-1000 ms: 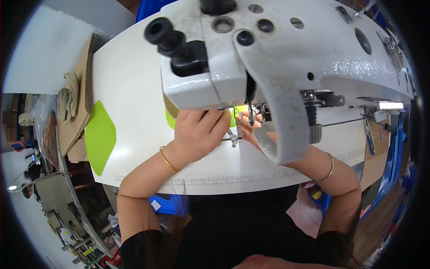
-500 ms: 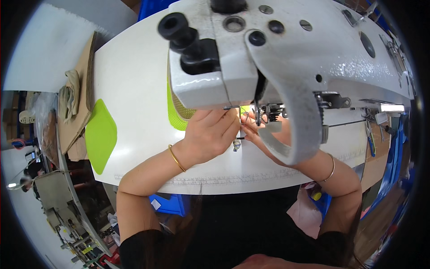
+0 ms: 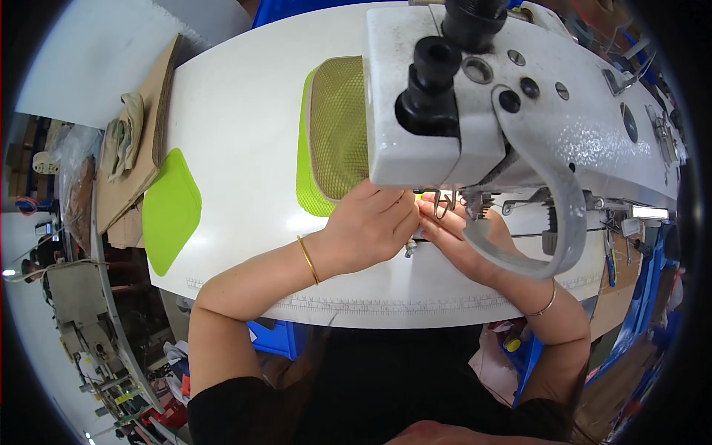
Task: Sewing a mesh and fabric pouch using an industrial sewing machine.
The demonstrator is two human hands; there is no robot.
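A white sewing machine head stands over the table. My left hand is closed, fingers bent, at the lower end of a lime-green fabric piece with tan-edged olive mesh on it. The piece runs under the machine head, which hides part of it. My right hand meets the left just below the needle area, its fingers bent and pressed together. A sliver of lime green shows near those fingertips, but what they pinch is hidden. The curved grey guard hangs in front of the right hand.
A second lime-green piece lies at the table's left edge, beside cardboard with folded tan cloth. A printed ruler scale follows the front edge. Snips lie at the right; a blue bin sits below.
My view has shifted, so the machine appears farther right and more of the olive mesh shows. Both hands stay together by the needle, with the fingers changed only slightly.
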